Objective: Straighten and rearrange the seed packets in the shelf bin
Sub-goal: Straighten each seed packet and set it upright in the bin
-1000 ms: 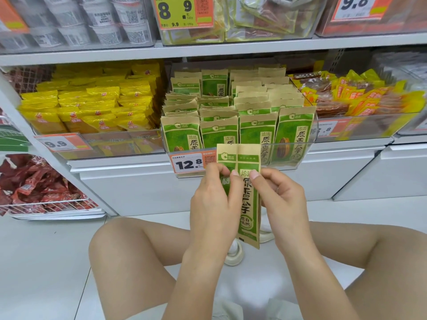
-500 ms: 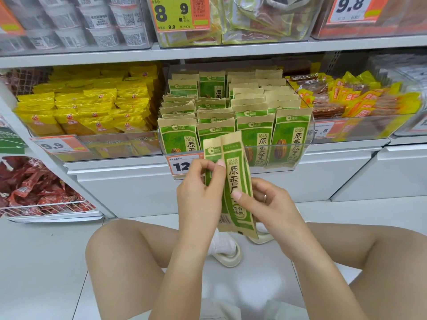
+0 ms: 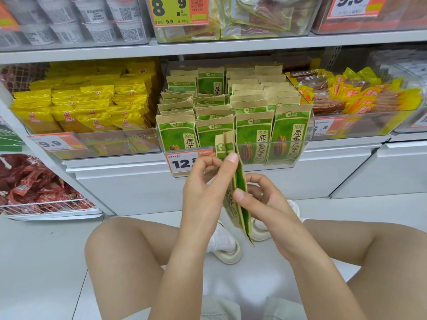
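- Below the shelf's front edge, the left hand [image 3: 203, 192] and right hand [image 3: 265, 202] hold two flat seed packets [image 3: 240, 192] between them, turned nearly edge-on, kraft-paper tops up and green faces inward.
- Left grip: thumb and fingers curled, pinching the packets' upper part; one fingertip [image 3: 232, 157] presses the paper top.
- Right grip: thumb [image 3: 240, 195] pressed on the near packet's green face, remaining fingers curled behind it.
- Shelf bin [image 3: 307, 144]: clear rigid plastic, rounded corners; it holds upright green-and-kraft packets in four columns, the front row [image 3: 254, 135] showing four full faces. The left columns lean unevenly; the right ones stand straighter.
- Price tag [image 3: 182, 162]: orange and white, clipped to the bin's lip, partly covered by the left hand.
- Neighbouring stock: glossy yellow packets [image 3: 92, 107] to the left; yellow-and-orange wrappers [image 3: 360, 95] to the right.
- Held packets hang clear of the bin's front wall, above pale floor [image 3: 34, 262] between bare knees.
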Demonstrator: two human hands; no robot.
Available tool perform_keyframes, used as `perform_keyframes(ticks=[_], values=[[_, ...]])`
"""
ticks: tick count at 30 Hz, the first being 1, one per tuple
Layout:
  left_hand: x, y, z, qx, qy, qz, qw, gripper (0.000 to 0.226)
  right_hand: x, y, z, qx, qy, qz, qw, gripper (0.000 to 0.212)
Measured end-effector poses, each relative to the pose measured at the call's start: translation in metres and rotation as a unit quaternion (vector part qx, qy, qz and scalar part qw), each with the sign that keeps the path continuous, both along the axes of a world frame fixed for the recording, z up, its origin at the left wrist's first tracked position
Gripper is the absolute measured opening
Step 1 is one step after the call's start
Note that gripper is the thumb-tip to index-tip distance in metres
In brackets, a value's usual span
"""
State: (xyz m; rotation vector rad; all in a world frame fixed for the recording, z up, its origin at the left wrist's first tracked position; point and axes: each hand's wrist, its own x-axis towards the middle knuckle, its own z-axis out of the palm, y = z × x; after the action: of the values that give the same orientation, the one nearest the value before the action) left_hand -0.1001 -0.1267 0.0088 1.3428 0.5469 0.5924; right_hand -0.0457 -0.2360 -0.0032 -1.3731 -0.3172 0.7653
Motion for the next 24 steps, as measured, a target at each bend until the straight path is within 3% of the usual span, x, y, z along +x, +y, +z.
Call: perform_keyframes(ticks=[11, 19, 24], values=[[-0.0011, 0.0045, 0.0001, -0.036, -0.017, -0.006, 0.999, 0.036, -0.0032, 0.0054, -0.0032, -0.009, -0.053, -0.038, 0.998, 0.044], [0.0004, 0.0091, -0.0013, -0.036, 0.004, 0.006, 0.999, 0.039, -0.0010, 0.0002, 0.0003, -0.011, -0.022, 0.002, 1.000, 0.034], [-0.0014, 0.0068, -0.0016, -0.037, 0.014, -0.051, 0.998, 0.048, -0.0007, 0.0003, 0.0050, 0.004, -0.016, -0.035, 0.999, 0.033]])
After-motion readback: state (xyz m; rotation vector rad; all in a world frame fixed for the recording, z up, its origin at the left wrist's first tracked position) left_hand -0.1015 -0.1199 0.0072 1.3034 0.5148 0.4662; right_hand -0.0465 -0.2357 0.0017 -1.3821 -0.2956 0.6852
